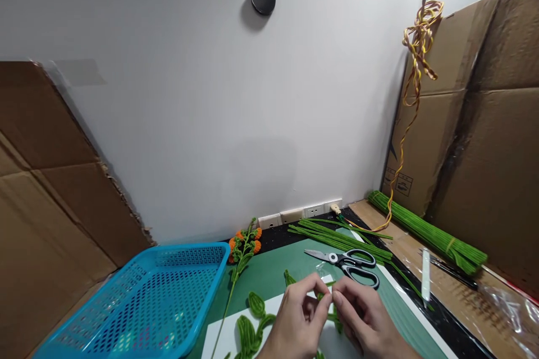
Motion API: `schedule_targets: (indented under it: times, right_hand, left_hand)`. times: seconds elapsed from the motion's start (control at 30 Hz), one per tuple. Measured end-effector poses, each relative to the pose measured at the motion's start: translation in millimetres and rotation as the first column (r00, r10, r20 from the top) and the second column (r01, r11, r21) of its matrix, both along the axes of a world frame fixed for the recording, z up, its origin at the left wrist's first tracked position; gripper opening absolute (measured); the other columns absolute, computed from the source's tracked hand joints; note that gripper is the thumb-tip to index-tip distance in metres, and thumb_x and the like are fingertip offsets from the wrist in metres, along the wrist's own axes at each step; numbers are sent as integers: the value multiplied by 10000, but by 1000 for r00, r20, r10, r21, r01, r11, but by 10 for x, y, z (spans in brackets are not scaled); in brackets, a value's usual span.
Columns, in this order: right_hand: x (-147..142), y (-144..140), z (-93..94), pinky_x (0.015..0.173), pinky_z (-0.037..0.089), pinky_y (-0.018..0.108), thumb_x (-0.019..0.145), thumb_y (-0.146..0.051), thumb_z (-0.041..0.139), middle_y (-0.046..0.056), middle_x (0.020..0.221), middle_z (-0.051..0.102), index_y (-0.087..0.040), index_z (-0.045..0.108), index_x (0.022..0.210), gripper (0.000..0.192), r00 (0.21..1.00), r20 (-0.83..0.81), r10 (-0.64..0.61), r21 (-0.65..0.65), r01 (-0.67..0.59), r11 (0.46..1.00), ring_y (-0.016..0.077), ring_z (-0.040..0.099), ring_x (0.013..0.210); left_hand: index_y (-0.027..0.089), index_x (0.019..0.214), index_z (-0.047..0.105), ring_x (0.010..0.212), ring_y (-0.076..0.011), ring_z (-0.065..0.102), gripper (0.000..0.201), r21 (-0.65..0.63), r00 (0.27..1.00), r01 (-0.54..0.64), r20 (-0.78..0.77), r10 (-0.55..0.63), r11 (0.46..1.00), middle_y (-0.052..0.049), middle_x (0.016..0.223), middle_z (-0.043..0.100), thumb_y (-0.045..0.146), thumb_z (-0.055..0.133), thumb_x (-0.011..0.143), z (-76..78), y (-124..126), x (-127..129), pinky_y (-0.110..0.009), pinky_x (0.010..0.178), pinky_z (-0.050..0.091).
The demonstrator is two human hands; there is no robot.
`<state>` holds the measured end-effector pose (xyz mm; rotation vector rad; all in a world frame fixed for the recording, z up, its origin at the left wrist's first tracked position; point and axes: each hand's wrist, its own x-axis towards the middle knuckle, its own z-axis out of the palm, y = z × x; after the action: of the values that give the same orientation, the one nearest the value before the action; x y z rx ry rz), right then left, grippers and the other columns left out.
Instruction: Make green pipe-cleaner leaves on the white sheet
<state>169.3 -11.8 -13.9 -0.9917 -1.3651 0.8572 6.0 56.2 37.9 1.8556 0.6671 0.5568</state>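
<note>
My left hand [300, 314] and my right hand [365, 314] are closed in a pinch, their fingertips meeting above a white sheet. Between them is a green pipe cleaner [320, 295], mostly hidden by the fingers. More green fuzzy pieces show below and behind the hands. Left of my left hand lie leaf shapes of bent green pipe cleaner, one an oval leaf [256, 304], another a longer leaf [245, 334]. Scissors [341, 259] with black and grey handles lie just beyond my right hand, blades pointing left.
A blue perforated basket [222, 275] stands at left. Beside it lies an orange-flowered stem [240, 263]. Loose green pipe cleaners [341, 238] lie behind the scissors, with a thick bundle [429, 233] at right. Cardboard [484, 112] flanks the table; a yellow cord [402, 151] hangs to a socket.
</note>
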Motion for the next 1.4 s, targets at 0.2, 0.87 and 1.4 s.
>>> schedule_targets:
  times: [0.2,0.87,1.4]
  right_hand:
    - [-96,29,-55,329,167,170,960,-636,656,-124,463,364,-215,500,829,468,900,-425,100,-202,-202,958,26,198,323]
    - [35,17,66,511,250,252,1055,-602,504,-60,594,419,-206,494,796,474,1000,-14,-8,-132,6,991,98,342,536]
    - [-14,164,-146,292,166,185,848,-805,646,-121,438,414,-233,487,800,596,944,-323,69,-412,-206,888,52,207,307]
  left_hand:
    - [191,897,553,638,-124,479,221,433,994,95,-97,-59,896,9,748,517,303,467,1067,95,52,-62,-252,595,344]
    - [182,915,619,692,-136,452,358,218,1000,-7,-29,13,976,-7,816,561,455,462,1084,-2,-20,12,-272,645,348]
    - [192,939,530,574,-189,550,226,952,972,233,-223,-72,199,-36,739,604,145,342,1056,-175,163,-101,-335,487,329]
